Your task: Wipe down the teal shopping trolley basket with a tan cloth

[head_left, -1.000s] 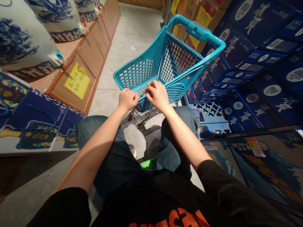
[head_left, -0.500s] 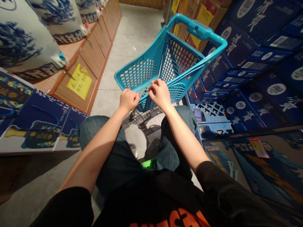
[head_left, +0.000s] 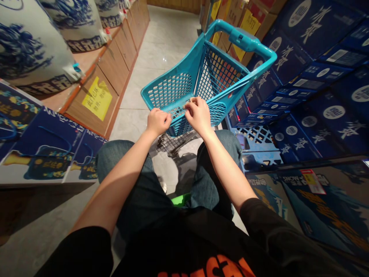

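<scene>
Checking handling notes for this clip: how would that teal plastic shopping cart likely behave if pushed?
The teal cart looks empty and is mesh plastic, so probably light and easy to push. Its tall handle over a narrow base suggests it could tip. Both hands, left hand and right hand, grip its near rim.

My right hand [head_left: 198,114] now slightly farther along near rim of cart basket [head_left: 173,90], fingertips pinching there; my left hand [head_left: 158,121] follows right, fist closed.

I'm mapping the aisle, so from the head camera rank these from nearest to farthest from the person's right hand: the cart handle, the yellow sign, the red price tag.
From the right hand:
1. Cart handle, up and right of it.
2. Yellow sign, far left on the wooden base.
3. Red price tag, lower right on a box.
</scene>
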`<state>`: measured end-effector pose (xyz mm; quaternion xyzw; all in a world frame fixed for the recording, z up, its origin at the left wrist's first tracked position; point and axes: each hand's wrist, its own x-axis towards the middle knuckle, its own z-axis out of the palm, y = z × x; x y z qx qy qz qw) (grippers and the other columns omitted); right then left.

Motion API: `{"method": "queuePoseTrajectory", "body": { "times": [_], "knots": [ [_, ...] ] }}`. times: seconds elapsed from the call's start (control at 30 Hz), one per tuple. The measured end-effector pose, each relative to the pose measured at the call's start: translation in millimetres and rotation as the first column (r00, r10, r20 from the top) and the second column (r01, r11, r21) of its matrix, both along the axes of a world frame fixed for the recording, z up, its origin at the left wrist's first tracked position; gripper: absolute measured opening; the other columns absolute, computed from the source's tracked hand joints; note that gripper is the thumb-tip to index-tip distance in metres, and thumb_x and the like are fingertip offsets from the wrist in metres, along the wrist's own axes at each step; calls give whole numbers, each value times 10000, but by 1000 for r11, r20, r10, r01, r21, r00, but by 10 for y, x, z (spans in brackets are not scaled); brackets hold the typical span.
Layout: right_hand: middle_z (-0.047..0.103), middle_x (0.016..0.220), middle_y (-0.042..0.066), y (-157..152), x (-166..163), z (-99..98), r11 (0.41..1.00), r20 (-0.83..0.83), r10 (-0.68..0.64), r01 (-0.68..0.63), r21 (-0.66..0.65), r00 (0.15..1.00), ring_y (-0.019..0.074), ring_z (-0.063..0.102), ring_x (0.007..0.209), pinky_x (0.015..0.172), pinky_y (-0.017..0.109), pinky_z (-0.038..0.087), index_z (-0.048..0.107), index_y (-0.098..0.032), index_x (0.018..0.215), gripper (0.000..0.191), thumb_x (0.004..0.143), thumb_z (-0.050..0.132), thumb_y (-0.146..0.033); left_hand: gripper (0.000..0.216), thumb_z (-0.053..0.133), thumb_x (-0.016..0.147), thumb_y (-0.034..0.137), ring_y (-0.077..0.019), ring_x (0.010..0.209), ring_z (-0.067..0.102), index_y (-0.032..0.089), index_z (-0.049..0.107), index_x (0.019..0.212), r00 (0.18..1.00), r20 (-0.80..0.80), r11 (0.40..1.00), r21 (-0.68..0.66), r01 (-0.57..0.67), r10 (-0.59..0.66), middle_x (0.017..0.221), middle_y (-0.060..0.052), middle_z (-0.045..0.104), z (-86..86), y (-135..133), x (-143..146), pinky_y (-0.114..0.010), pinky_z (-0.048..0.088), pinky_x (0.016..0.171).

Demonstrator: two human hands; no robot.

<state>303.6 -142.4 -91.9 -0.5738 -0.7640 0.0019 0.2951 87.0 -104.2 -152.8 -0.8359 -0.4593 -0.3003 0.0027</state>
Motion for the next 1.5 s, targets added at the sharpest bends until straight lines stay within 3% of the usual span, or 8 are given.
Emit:
{"method": "queuePoseTrajectory", "body": {
  "times": [0.1, 0.3, 0.5, 0.77, 0.97, 1.2, 1.4, 1.5],
  "knots": [
    [667, 1401, 189, -62, -44, -5, 1000, 31, -12, 11, 6, 999, 361, 554, 1351, 1178, 509, 444, 779, -160, 1155, 234, 995, 609, -150, 469, 386, 1020, 336, -271, 745, 708, 234, 675, 666, 1000, -7, 1000, -5, -7, 7, 736, -102, 765, -1, 4, 5, -516, 514, 948],
    [691, 1387, 151, -128, -144, -30, 955, 120, 295, -295, -17, 948, 335, 577, 1321, 1129, 487, 475, 782, -213, 1198, 254, 1021, 602, -190, 459, 397, 1021, 361, -280, 737, 696, 239, 629, 644, 1000, -12, 1000, -18, -12, 12, 732, -116, 762, 14, 0, 11, -515, 520, 929],
    [643, 1416, 189, 25, 71, -21, 999, -13, -41, 41, -7, 999, 344, 563, 1357, 1186, 502, 448, 760, -174, 1215, 283, 1011, 566, -146, 470, 393, 1029, 348, -262, 725, 692, 240, 642, 644, 1000, 4, 1000, 5, -5, 5, 710, -91, 752, 1, -6, 11, -504, 518, 931],
    [682, 1384, 150, -100, -69, -68, 953, 80, 299, -301, 19, 951, 321, 578, 1346, 1169, 483, 473, 785, -210, 1202, 272, 991, 616, -178, 469, 410, 1026, 347, -267, 752, 703, 234, 677, 657, 1000, 5, 1000, -1, -11, 11, 718, -97, 753, 3, -4, 25, -505, 514, 929],
    [683, 1335, 168, 55, 138, -100, 996, -118, 32, -22, 87, 992, 334, 590, 1290, 1164, 517, 487, 797, -195, 1145, 283, 1000, 556, -170, 478, 395, 1041, 344, -268, 761, 704, 238, 647, 649, 1000, 5, 1000, -10, -8, 8, 739, -93, 769, 14, -24, 36, -514, 507, 945],
    [673, 1396, 145, -125, -41, -121, 945, 78, 314, -319, 66, 946, 319, 570, 1338, 1200, 492, 459, 786, -212, 1228, 292, 985, 627, -184, 459, 421, 1033, 334, -266, 757, 701, 227, 648, 649, 1000, 0, 1000, -17, -9, 9, 731, -102, 761, 30, -28, 65, -497, 498, 921],
    [659, 1387, 170, 4, 93, -133, 993, -13, 81, -80, 82, 997, 340, 579, 1318, 1180, 507, 479, 778, -191, 1239, 326, 976, 588, -157, 480, 405, 1047, 349, -260, 741, 693, 216, 655, 660, 1000, -13, 1000, 4, -23, 23, 726, -104, 762, 26, -39, 83, -487, 501, 904],
    [651, 1413, 169, -43, 32, -166, 993, -7, 48, -47, 110, 999, 358, 555, 1341, 1197, 539, 463, 776, -193, 1211, 303, 968, 598, -157, 488, 396, 1049, 354, -266, 735, 691, 213, 655, 661, 1000, -6, 1000, 15, -22, 22, 738, -118, 769, 28, -44, 89, -492, 501, 891]
  ]
}}
